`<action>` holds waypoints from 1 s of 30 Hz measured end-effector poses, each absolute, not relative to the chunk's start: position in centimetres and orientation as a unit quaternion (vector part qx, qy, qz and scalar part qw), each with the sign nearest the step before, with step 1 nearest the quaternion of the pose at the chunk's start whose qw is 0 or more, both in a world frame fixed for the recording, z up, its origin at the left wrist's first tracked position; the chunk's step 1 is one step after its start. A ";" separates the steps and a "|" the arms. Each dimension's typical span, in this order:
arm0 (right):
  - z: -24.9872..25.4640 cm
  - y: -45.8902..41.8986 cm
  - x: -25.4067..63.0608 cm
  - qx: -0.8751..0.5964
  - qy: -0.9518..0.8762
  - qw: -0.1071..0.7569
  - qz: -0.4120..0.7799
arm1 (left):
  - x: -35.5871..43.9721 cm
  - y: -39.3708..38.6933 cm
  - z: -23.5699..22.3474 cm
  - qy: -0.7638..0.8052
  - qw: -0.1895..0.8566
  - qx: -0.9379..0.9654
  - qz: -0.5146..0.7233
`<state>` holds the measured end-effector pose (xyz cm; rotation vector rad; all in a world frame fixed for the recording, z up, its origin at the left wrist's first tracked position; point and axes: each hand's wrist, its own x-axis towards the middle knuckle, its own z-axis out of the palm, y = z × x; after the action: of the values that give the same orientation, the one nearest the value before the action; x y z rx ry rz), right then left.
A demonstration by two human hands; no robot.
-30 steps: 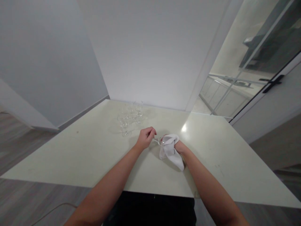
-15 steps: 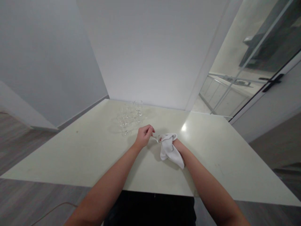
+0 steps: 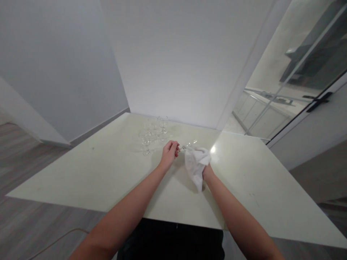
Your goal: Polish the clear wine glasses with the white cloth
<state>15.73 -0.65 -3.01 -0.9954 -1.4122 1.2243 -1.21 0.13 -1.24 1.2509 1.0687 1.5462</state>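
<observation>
My left hand (image 3: pixel 170 151) is closed on the foot end of a clear stemmed glass (image 3: pixel 191 144), which lies tilted with its bowl pointing right and away from me. A white cloth (image 3: pixel 195 162) is draped over my right hand (image 3: pixel 207 172), whose fingers are mostly hidden beneath it. The cloth is against the near side of the glass bowl, and a loose corner hangs down toward the table. Left of and beyond my hands stands a group of several clear stemmed glasses (image 3: pixel 146 140).
The pale, glossy table (image 3: pixel 89 173) reaches to a white wall (image 3: pixel 173 65) at the back. On the right is a glass-paned door with a black handle (image 3: pixel 320 102). A thin cable (image 3: pixel 61 237) lies on the floor at lower left.
The glass has swung so its bowl points farther away from me and shows above the cloth. My right hand and the cloth have shifted along the bowl. The camera view has moved slightly.
</observation>
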 end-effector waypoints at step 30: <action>-2.6 -2.2 16.3 -0.356 -0.672 0.389 0.520 | -0.5 -0.7 -1.2 0.264 0.566 0.579 0.525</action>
<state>16.27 -2.24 -2.64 -0.9050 -1.7099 1.3217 -0.54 -0.73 -1.25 1.3613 0.6205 1.2336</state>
